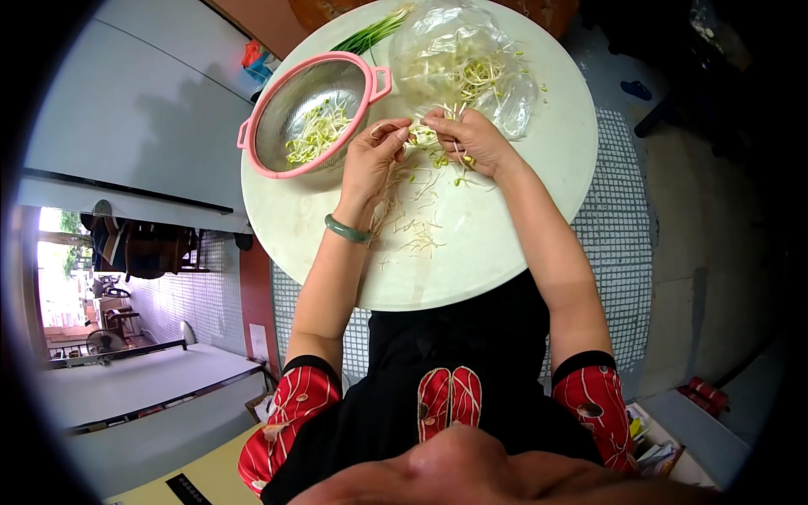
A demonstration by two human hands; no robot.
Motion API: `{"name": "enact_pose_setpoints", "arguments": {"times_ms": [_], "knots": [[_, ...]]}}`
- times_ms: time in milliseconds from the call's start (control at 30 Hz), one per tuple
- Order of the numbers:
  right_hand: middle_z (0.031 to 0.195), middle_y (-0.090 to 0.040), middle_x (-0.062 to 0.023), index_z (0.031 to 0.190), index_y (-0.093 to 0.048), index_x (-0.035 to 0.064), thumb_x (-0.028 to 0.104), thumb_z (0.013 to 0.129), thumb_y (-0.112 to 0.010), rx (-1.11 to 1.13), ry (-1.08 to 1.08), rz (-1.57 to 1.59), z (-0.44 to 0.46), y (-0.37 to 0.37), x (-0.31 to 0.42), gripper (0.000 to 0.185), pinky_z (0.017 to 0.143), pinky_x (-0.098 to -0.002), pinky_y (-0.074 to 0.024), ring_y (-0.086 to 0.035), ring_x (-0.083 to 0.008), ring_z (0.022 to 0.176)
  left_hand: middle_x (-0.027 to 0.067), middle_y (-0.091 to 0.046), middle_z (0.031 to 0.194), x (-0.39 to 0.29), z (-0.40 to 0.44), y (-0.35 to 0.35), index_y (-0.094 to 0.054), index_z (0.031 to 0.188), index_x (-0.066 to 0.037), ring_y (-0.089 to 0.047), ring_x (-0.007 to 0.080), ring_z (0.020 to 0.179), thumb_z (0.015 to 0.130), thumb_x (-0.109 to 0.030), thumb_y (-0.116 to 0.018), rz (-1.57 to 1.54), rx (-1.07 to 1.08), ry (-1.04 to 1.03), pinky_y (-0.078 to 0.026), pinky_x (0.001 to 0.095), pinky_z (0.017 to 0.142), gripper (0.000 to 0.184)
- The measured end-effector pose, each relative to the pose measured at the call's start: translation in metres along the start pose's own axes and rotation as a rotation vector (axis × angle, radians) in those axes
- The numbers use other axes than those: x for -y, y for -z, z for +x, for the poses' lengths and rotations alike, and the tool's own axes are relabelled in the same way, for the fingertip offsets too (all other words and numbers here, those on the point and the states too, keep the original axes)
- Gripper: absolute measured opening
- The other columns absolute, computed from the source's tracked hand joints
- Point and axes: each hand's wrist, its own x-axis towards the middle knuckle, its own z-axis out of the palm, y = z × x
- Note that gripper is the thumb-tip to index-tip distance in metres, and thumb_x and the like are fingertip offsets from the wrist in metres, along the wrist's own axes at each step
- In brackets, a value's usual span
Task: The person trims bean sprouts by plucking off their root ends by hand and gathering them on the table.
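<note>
A round, pale counter carries a pink-rimmed colander at ten o'clock and a clear bag at one. Near the middle, the right hand has its fingers grasping sprouts; whether the left hand's bent fingers pinch any, I cannot tell.

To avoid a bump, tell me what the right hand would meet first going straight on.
Likely the left hand, close ahead of the right hand, though the depth between them is unclear.
</note>
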Motion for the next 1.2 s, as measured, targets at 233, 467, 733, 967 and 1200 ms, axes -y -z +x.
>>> {"name": "enact_pose_setpoints", "arguments": {"times_ms": [233, 467, 733, 967, 1200], "knots": [[0.059, -0.044, 0.0090, 0.094, -0.060, 0.0093, 0.025, 0.088, -0.069, 0.016, 0.011, -0.038, 0.003, -0.002, -0.006, 0.019, 0.038, -0.0172, -0.0240, -0.034, -0.0001, 0.044, 0.0032, -0.065, 0.084, 0.002, -0.003, 0.002, -0.054, 0.120, 0.002, -0.051, 0.0052, 0.066, 0.090, -0.005, -0.062, 0.030, 0.064, 0.020, -0.041, 0.0187, 0.059, 0.032], [0.060, -0.050, 0.0072, 0.098, -0.059, 0.0075, 0.025, 0.086, -0.069, -0.019, 0.024, -0.139, 0.001, -0.008, -0.005, 0.023, 0.037, -0.0170, -0.0273, -0.038, -0.0007, 0.045, 0.0023, -0.064, 0.084, 0.004, -0.008, -0.005, -0.059, 0.108, -0.002, -0.051, 0.0052, 0.067, 0.090, -0.008, -0.063, 0.130, -0.046, -0.008, -0.040, 0.0184, 0.060, 0.020], [0.064, -0.053, 0.0041, 0.102, -0.058, 0.0052, 0.023, 0.085, -0.069, -0.052, 0.025, -0.279, 0.006, -0.003, -0.016, 0.027, 0.039, -0.0186, -0.0276, -0.042, -0.0010, 0.047, -0.0030, -0.059, 0.081, 0.006, -0.009, -0.007, -0.064, 0.097, -0.003, -0.047, 0.0039, 0.068, 0.089, -0.010, -0.066, 0.138, -0.105, -0.037, -0.037, 0.0179, 0.060, 0.011], [0.065, -0.049, 0.0043, 0.094, -0.057, 0.0071, 0.019, 0.088, -0.063, -0.054, 0.018, -0.122, 0.003, 0.000, -0.006, 0.015, 0.042, -0.0186, -0.0304, -0.040, -0.0031, 0.050, -0.0028, -0.058, 0.084, 0.003, -0.014, -0.009, -0.063, 0.098, -0.004, -0.047, 0.0037, 0.069, 0.089, -0.009, -0.065, 0.149, -0.094, -0.076, -0.037, 0.0175, 0.062, 0.010], [0.082, -0.054, -0.0041, 0.098, -0.055, 0.0014, 0.013, 0.088, -0.058, 0.014, 0.135, 0.429, 0.001, 0.017, 0.009, 0.016, 0.041, -0.0194, -0.0328, -0.044, -0.0077, 0.058, 0.0074, -0.061, 0.107, -0.038, -0.050, 0.018, -0.066, 0.096, -0.002, -0.060, 0.0165, 0.081, 0.082, -0.014, -0.063, 1.198, 0.499, -0.013, -0.050, 0.0321, 0.078, 0.019]]}}
